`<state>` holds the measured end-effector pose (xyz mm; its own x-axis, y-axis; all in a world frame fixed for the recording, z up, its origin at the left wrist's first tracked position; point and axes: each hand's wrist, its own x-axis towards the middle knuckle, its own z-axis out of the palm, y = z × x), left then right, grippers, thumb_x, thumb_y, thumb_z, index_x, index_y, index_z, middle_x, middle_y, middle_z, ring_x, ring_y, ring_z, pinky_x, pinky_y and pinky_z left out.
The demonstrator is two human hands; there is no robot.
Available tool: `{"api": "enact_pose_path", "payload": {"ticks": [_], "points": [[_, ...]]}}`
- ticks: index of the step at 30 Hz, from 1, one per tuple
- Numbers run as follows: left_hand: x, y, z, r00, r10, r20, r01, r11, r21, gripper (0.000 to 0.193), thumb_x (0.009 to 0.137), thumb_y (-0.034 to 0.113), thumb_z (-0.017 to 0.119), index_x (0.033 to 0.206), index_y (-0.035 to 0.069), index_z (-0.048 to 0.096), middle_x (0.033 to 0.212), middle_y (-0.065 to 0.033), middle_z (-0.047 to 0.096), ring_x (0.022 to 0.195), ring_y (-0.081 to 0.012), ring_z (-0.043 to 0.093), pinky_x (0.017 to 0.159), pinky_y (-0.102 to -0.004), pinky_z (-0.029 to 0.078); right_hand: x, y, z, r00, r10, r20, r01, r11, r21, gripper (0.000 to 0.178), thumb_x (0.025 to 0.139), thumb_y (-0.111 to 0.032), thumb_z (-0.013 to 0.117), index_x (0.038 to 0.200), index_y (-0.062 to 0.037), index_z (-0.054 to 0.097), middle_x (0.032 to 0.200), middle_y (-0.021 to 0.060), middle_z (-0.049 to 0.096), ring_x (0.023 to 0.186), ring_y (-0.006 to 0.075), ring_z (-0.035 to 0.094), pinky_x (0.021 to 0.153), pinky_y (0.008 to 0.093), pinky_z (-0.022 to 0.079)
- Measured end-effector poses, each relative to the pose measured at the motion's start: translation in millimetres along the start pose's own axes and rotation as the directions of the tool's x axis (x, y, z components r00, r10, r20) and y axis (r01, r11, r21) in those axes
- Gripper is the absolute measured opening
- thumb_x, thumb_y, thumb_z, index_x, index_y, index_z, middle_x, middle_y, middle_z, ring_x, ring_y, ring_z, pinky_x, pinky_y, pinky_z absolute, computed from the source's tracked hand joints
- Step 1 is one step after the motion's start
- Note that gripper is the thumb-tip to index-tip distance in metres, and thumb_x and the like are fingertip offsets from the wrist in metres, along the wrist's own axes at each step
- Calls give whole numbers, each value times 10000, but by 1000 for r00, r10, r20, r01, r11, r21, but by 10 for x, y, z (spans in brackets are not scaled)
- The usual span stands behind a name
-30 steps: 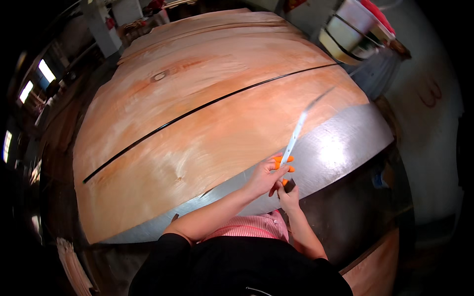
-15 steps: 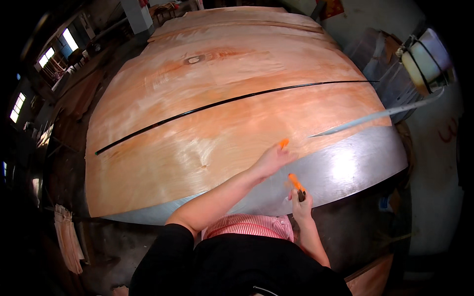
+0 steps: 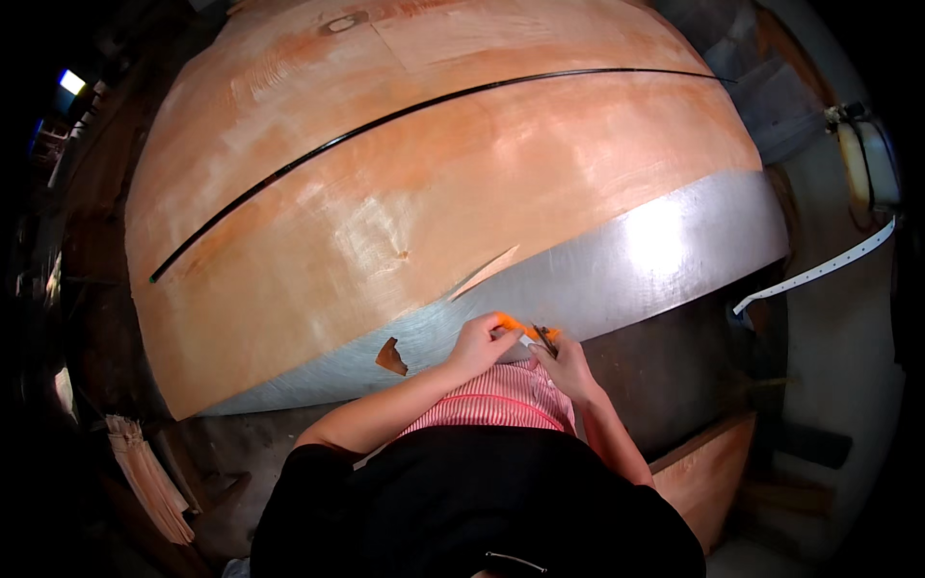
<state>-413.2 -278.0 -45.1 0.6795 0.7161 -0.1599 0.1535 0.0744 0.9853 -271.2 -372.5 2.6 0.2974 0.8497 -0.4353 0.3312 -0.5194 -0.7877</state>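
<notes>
- I see a small pale piece (image 3: 527,340) between the two hands, in front of the belly, by the near edge of the table. I can't tell just what it is.
- The left hand (image 3: 479,345) seems to pinch it with thumb and finger. I'd keep that pinch soft, so the piece does not bend or tear.
- The right hand (image 3: 568,366) is curled around a thin dark tool (image 3: 545,340). I can't see if it has a sharp edge, so I'd treat it as sharp and point it away from the left fingers.
- There are orange finger covers (image 3: 506,321) at the fingertips. They may help grip, but I'd want them snug.
- The hands are close together, which I think is good for small, careful work.
- Just below is a pink striped apron (image 3: 491,409). I'd keep the tool off the cloth.
- A brown scrap (image 3: 391,357) and a thin wood sliver (image 3: 484,273) lie past the left hand. I'd keep my sleeve from brushing them.
- Farther out, the big wood veneer sheet (image 3: 289,250) lies on the shiny metal tabletop (image 3: 597,260), with a long black rod (image 3: 385,120) across it. I'd not lean on the sheet.
- A white dotted strip (image 3: 819,276) hangs at the right, well away from the hands.
</notes>
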Motion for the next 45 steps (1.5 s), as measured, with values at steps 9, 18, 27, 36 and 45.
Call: {"api": "enact_pose_path", "payload": {"ticks": [9, 18, 27, 36, 45], "points": [[406, -510, -387, 935, 331, 124, -314, 615, 723, 519, 758, 310, 572, 1161, 10, 438, 1211, -145, 418, 1070, -255, 433, 884, -360, 362, -13, 298, 237, 994, 81, 77, -88, 991, 101, 169, 832, -136, 502, 812, 21, 562, 624, 20, 571, 581, 67, 475, 565, 237, 387], [744, -713, -236, 945, 217, 245, -320, 451, 833, 691, 687, 392, 616, 1184, -35, 397, 1293, -142, 329, 1222, -264, 268, 1009, -412, 202, 955, 624, 59, 999, 48, -25, -45, 994, 98, 166, 816, -158, 511, 817, -2, 567, 605, 7, 550, 586, 82, 515, 564, 231, 411], [764, -607, -123, 958, 248, 145, -244, 433, 868, 642, 655, 320, 654, 1141, -37, 435, 1251, -146, 374, 1132, -270, 361, 938, -389, 282, 2011, 609, 231, 982, 161, -94, -141, 971, 193, 157, 776, -166, 553, 731, -16, 544, 571, 34, 570, 543, 112, 537, 546, 246, 418], [1214, -541, -15, 977, 157, 143, -191, 359, 914, 528, 676, 306, 627, 1076, -14, 496, 1032, -105, 500, 912, -217, 442, 772, -325, 350, 2119, 786, 222, 988, 145, -48, -133, 972, 196, 182, 769, -192, 564, 735, -13, 550, 591, 48, 585, 570, 117, 562, 566, 258, 436], [1272, -600, 24, 970, -7, 243, -242, 70, 968, 466, 736, 353, 545, 1038, -2, 541, 933, -78, 521, 926, -206, 426, 791, -334, 324, 2135, 754, -353, 997, 77, 25, -62, 927, -370, 199, 779, -203, 506, 733, -32, 595, 623, 85, 590, 580, 168, 572, 549, 294, 435]]}}
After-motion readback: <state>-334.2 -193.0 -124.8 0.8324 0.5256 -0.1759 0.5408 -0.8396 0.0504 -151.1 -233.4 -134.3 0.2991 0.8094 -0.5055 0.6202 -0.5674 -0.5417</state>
